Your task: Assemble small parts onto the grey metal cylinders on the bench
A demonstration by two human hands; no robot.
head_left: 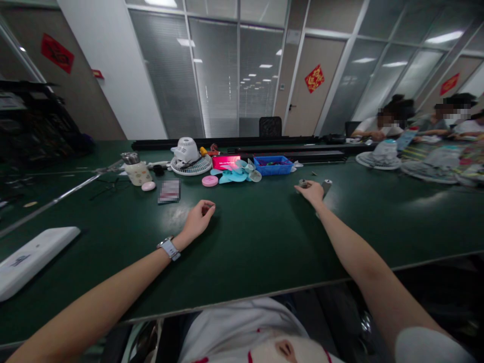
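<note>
My right hand is closed around a small roundish metallic part, over the green table at right of centre. Just beyond that hand's wrist side stands a small grey cylinder, partly hidden by the hand. My left hand rests on the table left of centre, with fingers curled inward. Whatever may lie in its fingers is too small to make out. Ahead of my hands are light blue fan blades, a round pink lid and a blue basket with small items.
A white fan body with its grille, a phone with a lit red screen and a patterned jar stand farther back. A white box-shaped unit lies at left. People sit at right near more fan parts.
</note>
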